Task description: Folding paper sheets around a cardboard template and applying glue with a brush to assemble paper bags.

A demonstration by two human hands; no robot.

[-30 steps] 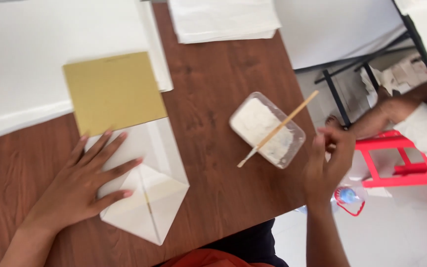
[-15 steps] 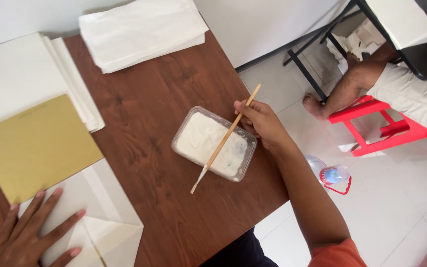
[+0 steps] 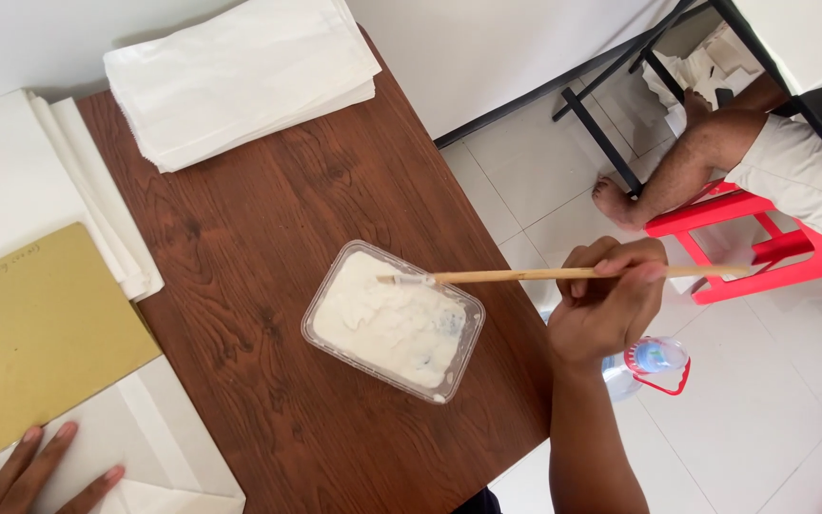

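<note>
My right hand (image 3: 606, 300) grips a thin wooden stick (image 3: 525, 275) held level, its white-coated tip over a clear plastic tub (image 3: 392, 322) of white paste. The tub sits on the brown wooden table (image 3: 268, 219) near its right edge. My left hand (image 3: 26, 471) rests flat, fingers spread, on a folded white paper (image 3: 159, 447) at the bottom left, partly cut off by the frame. A mustard-yellow card (image 3: 35, 333) lies just above that hand, overlapping the paper.
A stack of white paper sheets (image 3: 240, 76) lies at the table's far edge, another stack (image 3: 21, 181) at the left. Off the table to the right, another person's leg (image 3: 706, 157) sits on a red stool (image 3: 753, 257). A small bottle (image 3: 654, 360) stands on the tiled floor.
The view swung right and the left hand slid toward the corner. My right hand took the stick from leaning in the tub and lifted it level, tip over the paste.
</note>
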